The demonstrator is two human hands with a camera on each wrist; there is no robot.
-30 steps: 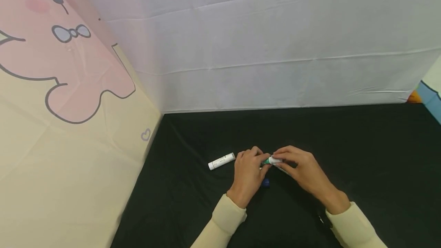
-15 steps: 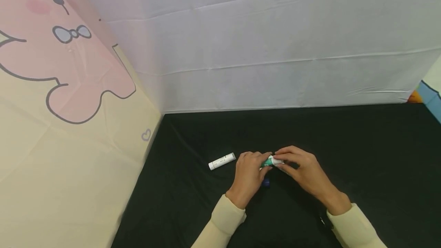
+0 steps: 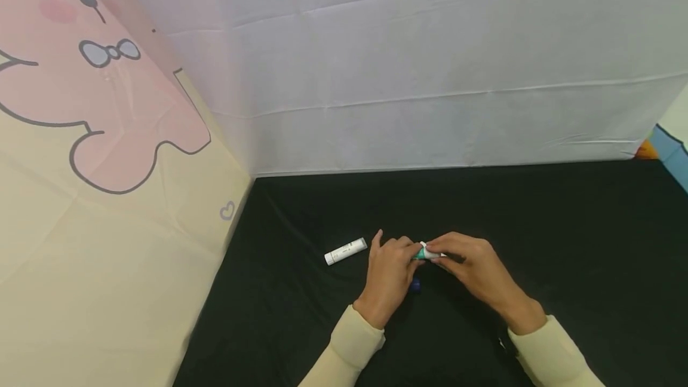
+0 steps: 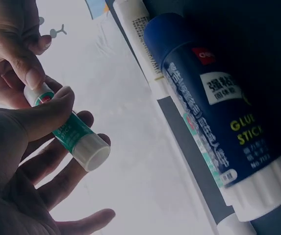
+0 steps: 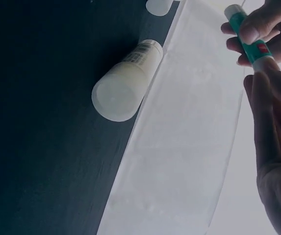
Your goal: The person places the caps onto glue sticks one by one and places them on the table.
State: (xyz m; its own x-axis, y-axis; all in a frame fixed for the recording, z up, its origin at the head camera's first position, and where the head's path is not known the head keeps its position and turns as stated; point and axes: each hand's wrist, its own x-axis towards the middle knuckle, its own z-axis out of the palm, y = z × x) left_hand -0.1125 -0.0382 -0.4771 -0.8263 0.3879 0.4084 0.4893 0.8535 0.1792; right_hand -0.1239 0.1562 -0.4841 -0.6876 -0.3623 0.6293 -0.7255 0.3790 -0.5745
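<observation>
A small green glue stick point(image 4: 73, 131) with white ends is held up between the two hands, above the black tabletop. My left hand point(image 3: 388, 273) pinches its green body between thumb and fingers, with other fingers spread away in the left wrist view. At the opposite white end, the right hand point(image 3: 473, 264) pinches with thumb and fingertips. A large blue glue stick point(image 4: 218, 103) lies below, mostly hidden by the left hand in the head view. Left of that hand lies a white glue stick point(image 3: 346, 251).
A white tube point(image 5: 128, 81) with a barcode lies near the right hand. Another white tube point(image 4: 135, 39) is partly behind the blue stick. The black cloth table point(image 3: 564, 226) meets a pale fabric wall point(image 3: 430, 76) at the back and a printed one point(image 3: 134, 243) at left.
The left fingers have shifted around the green glue stick, and one outer finger now sticks up. The right hand has barely moved. The white glue stick on the table stays put.
</observation>
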